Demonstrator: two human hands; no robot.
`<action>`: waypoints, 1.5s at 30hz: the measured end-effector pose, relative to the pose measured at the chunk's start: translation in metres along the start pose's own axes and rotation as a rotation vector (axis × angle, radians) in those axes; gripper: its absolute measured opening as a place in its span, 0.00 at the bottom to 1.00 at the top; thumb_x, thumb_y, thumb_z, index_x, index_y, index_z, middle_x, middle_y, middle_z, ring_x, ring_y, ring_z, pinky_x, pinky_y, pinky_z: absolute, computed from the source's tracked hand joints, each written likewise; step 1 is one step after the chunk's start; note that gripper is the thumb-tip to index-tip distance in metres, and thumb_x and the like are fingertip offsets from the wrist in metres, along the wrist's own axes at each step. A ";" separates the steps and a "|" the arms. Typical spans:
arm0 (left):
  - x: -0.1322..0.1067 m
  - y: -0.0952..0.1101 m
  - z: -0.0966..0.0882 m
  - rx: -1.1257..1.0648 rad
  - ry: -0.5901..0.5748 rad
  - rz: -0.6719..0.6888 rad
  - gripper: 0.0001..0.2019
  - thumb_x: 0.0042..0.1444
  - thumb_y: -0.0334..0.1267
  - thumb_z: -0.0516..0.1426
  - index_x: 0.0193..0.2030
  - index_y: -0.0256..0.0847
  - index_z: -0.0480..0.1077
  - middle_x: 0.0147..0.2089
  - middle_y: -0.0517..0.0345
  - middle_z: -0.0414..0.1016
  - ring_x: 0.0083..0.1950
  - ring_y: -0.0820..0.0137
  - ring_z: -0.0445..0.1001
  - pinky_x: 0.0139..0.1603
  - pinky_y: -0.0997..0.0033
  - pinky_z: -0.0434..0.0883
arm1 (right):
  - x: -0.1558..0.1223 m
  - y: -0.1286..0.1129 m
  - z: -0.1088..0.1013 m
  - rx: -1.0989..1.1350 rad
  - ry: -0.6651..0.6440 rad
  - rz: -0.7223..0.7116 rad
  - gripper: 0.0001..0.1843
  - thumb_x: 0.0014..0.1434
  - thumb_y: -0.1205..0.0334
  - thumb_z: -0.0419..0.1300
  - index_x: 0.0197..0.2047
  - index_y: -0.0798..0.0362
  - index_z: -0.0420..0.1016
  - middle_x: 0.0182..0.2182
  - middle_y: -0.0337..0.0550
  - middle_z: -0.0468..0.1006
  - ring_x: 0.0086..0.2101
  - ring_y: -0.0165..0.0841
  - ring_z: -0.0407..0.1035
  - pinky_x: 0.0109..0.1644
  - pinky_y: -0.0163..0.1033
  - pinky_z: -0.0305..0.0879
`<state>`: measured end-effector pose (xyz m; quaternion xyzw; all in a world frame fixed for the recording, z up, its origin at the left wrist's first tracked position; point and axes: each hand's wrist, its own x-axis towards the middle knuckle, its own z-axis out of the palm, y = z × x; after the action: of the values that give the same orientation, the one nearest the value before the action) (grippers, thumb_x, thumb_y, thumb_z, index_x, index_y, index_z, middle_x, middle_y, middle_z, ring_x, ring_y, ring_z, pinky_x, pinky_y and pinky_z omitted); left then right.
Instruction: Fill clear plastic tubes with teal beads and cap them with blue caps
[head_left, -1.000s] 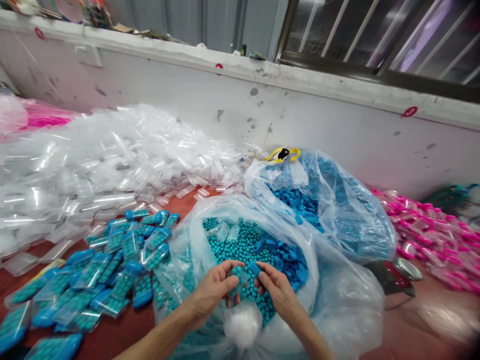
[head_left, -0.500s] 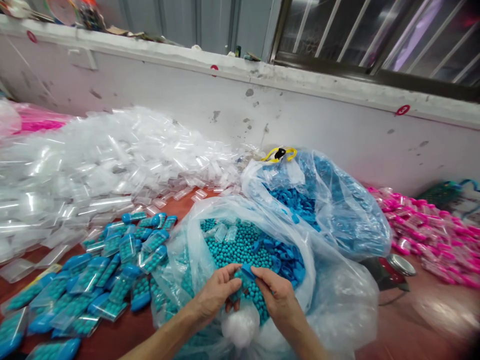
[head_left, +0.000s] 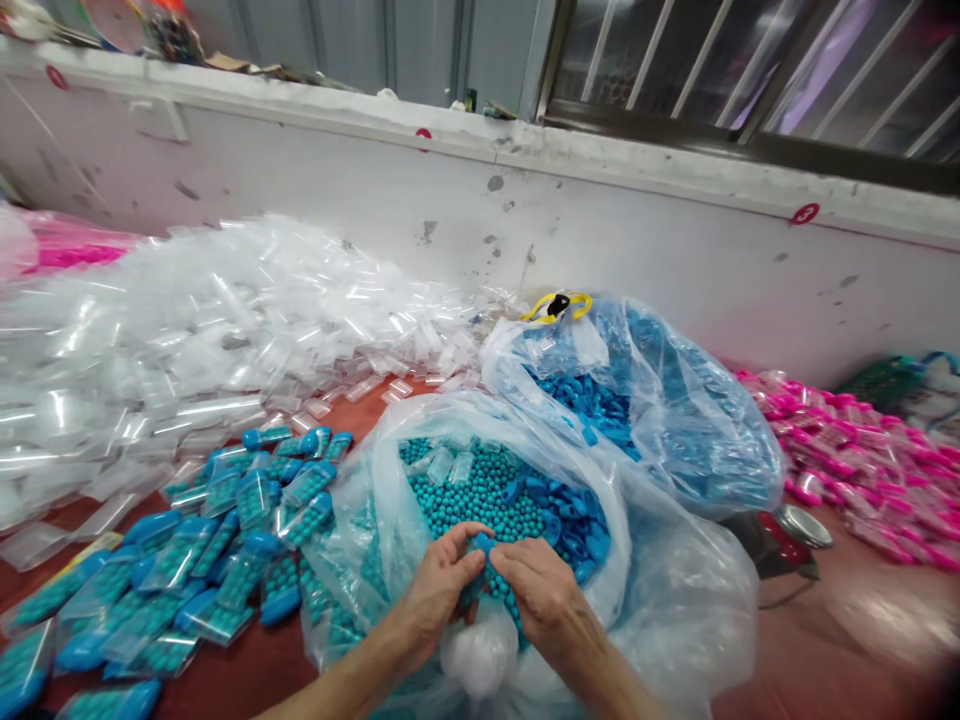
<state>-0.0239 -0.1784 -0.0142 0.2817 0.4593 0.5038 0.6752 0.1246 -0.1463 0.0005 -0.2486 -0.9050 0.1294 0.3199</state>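
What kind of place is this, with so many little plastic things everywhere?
It looks like a workshop or small factory. There's a huge heap of clear plastic pieces, an open bag with lots of teal balls, and a pile of ball-filled, blue-capped cases.

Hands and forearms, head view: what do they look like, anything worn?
Left hand and right hand are ungloved; no ring or watch shows. Left forearm and right forearm are bare, no sleeves in frame.
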 end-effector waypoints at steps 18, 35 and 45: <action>0.000 0.013 0.003 0.280 0.010 0.172 0.24 0.51 0.43 0.53 0.54 0.39 0.57 0.24 0.66 0.64 0.21 0.76 0.63 0.22 0.76 0.62 | 0.010 -0.005 0.000 0.278 -0.113 0.442 0.24 0.52 0.62 0.57 0.53 0.54 0.64 0.45 0.50 0.72 0.44 0.39 0.68 0.46 0.43 0.65; 0.002 0.011 0.018 0.249 0.099 0.218 0.10 0.47 0.42 0.56 0.33 0.40 0.64 0.22 0.66 0.63 0.24 0.76 0.61 0.25 0.78 0.59 | 0.002 -0.018 0.038 0.170 0.151 0.312 0.35 0.41 0.63 0.61 0.54 0.54 0.55 0.40 0.48 0.69 0.38 0.39 0.68 0.39 0.39 0.67; -0.004 0.024 0.012 0.303 -0.043 0.199 0.11 0.51 0.46 0.52 0.34 0.41 0.60 0.26 0.64 0.63 0.26 0.75 0.62 0.26 0.76 0.62 | 0.006 -0.027 0.040 0.171 0.193 0.395 0.31 0.46 0.65 0.57 0.54 0.54 0.54 0.42 0.49 0.71 0.35 0.37 0.71 0.33 0.37 0.69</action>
<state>-0.0237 -0.1731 0.0125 0.4349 0.4854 0.4872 0.5813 0.0852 -0.1686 -0.0161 -0.4042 -0.7899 0.2412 0.3931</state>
